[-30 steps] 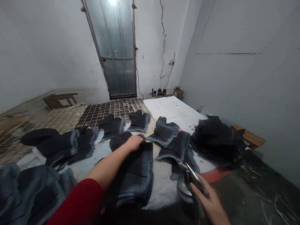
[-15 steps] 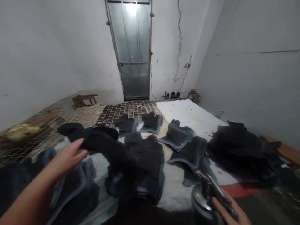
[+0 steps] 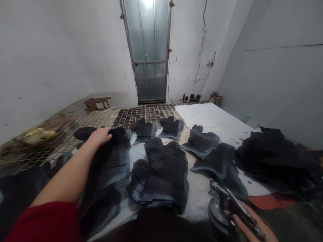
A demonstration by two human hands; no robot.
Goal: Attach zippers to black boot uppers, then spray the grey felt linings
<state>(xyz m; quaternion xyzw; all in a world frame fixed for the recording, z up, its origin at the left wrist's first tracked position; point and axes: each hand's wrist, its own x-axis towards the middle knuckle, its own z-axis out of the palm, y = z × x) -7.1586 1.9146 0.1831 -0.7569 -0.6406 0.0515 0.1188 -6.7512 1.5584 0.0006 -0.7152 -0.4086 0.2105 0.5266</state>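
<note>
My left hand (image 3: pixel 102 135) is closed on the top edge of a black fabric piece (image 3: pixel 107 168), which lies over the stack on the left. Some of its fingers are hidden behind the edge. At the lower right, my right hand (image 3: pixel 254 222) is wrapped around a metal spray gun (image 3: pixel 230 203) with a round cup below it. The gun's nozzle points up and left. Between my hands lies a stack of black mitten-shaped pieces (image 3: pixel 166 168) with greyish edges. More such pieces (image 3: pixel 202 141) lie to the right of this stack.
A loose heap of black pieces (image 3: pixel 272 158) sits at the right, beside a red patch (image 3: pixel 272 201). A white sheet (image 3: pixel 199 112) and metal mesh (image 3: pixel 126 116) stretch towards the door (image 3: pixel 151 50). A yellowish bundle (image 3: pixel 37 136) lies at the far left.
My left hand has moved right and slightly up, and the black piece, raised over the middle stack before, now lies on the left. The middle stack is uncovered. My right hand still holds the spray gun.
</note>
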